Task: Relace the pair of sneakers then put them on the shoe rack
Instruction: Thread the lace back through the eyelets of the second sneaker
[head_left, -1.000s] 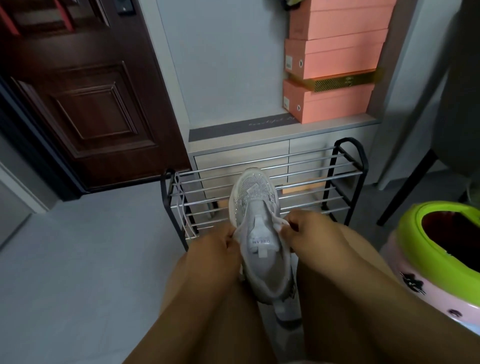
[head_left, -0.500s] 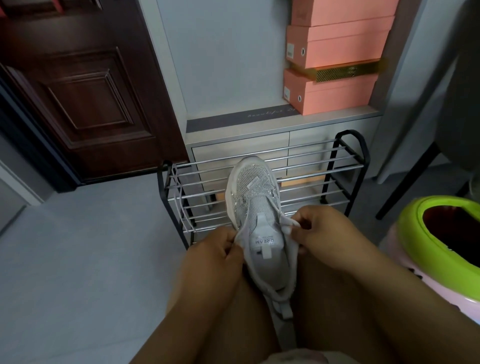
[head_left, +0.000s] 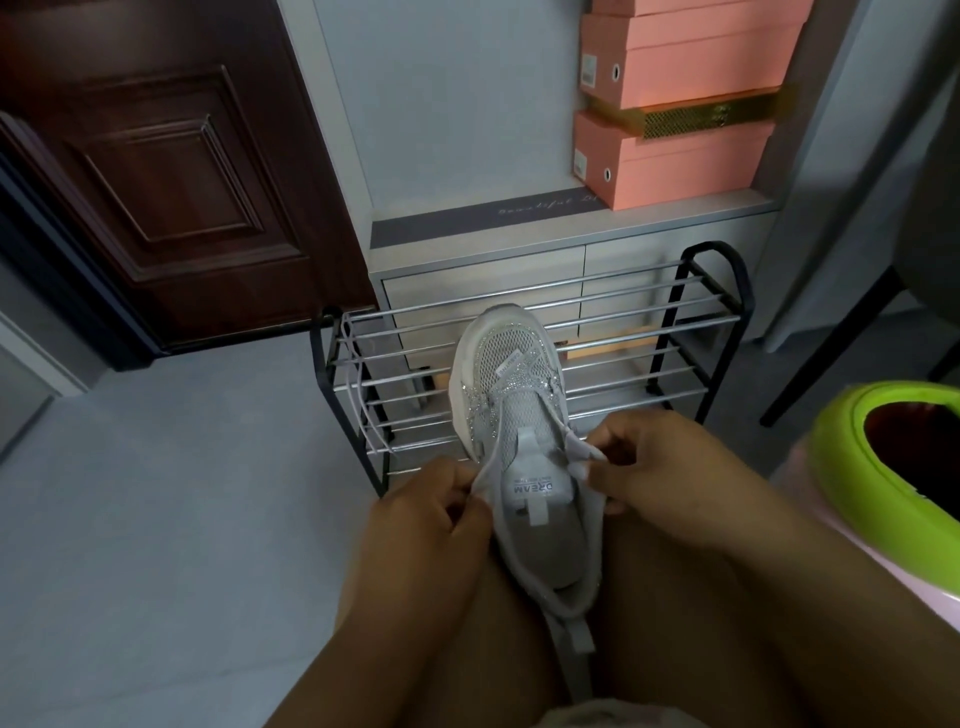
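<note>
Sneaker (head_left: 524, 467) on lap, toe at 12 toward shoe rack (head_left: 613, 332).
Left hand (head_left: 431, 519) fingers and right hand (head_left: 654, 473) fingers each pinch a lace end (head_left: 582, 457), likely tensioning.

both forearms reach forward over the knees. left hand (head_left: 431, 506) fingers curled, pinching at thumb and forefinger. right hand (head_left: 657, 462) likewise curled, pinching.

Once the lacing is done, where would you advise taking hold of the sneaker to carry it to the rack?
Probably by the heel collar of the sneaker, reaching from above and behind: the heel points toward the person, its opening faces up, and the toe already aims at the shoe rack.
</note>
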